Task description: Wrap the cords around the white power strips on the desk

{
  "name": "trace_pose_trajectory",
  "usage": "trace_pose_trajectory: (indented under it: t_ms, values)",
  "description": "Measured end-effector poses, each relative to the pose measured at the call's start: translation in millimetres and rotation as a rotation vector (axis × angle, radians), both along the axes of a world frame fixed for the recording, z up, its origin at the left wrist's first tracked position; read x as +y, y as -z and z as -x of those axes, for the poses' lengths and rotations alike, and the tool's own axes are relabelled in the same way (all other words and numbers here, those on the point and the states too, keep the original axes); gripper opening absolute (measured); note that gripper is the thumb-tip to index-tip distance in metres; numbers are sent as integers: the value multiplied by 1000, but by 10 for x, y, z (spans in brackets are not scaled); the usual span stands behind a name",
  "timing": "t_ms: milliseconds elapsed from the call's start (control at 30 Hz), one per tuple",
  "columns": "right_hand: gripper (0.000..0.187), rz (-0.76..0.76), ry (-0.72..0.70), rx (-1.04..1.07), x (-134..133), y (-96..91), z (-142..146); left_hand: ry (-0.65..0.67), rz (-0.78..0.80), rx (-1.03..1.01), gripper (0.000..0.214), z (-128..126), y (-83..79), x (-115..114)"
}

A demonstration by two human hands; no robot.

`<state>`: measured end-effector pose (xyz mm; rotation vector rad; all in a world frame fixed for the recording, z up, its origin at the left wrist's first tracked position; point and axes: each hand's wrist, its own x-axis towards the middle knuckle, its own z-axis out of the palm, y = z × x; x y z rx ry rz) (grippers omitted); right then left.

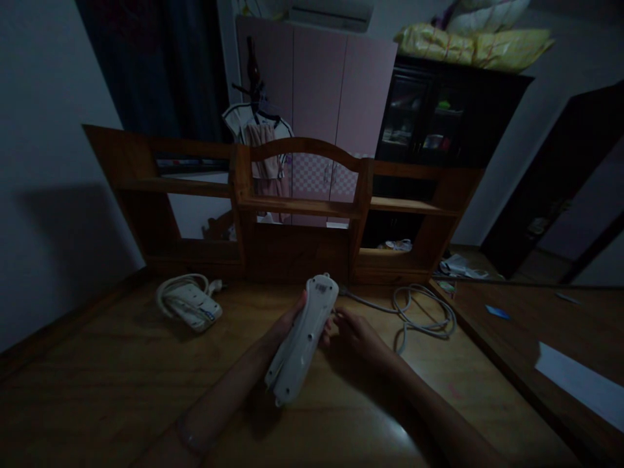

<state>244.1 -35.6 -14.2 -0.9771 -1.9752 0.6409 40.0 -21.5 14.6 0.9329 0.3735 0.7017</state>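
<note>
A long white power strip (312,325) is raised over the wooden desk, tilted, its underside with screw holes and a small label facing me. Along its lower left a second white edge shows; I cannot tell whether it belongs to the same casing. My left hand (283,328) is wrapped around the strip from the left, its fingers partly hidden behind it. Close to the strip's right side, my right hand (358,333) has its fingertips pinched together. Whatever they hold is too small and dark to make out.
Another white power strip (195,305) with its cord coiled lies on the desk at left. A grey cable (424,318) loops on the right. Behind stands a wooden shelf unit (302,205). Beyond the desk's right edge lie a white paper strip (580,377) and a blue card (497,312).
</note>
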Motion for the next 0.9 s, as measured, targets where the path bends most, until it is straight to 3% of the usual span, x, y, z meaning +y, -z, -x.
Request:
trace_pose_trajectory:
  t_ms: [200,433,533,733,900]
  values:
    - [26,-14,128,-205,56,43,-70,-152,48,134,65,52,-76,106]
    - [23,-217,315,-461,71,91,-110,-313,-243,283,53,92,-135,135]
    - [22,-285,361,-564,68,58,-159,-440,-344,383,56,164,-174,190]
    - [21,-291,252,-627,-31,-74,-162,-873,-672,797,58,320,-158,324]
    - [21,-314,183,-562,-135,-134,-79,-984,-883,1238,62,267,-57,309]
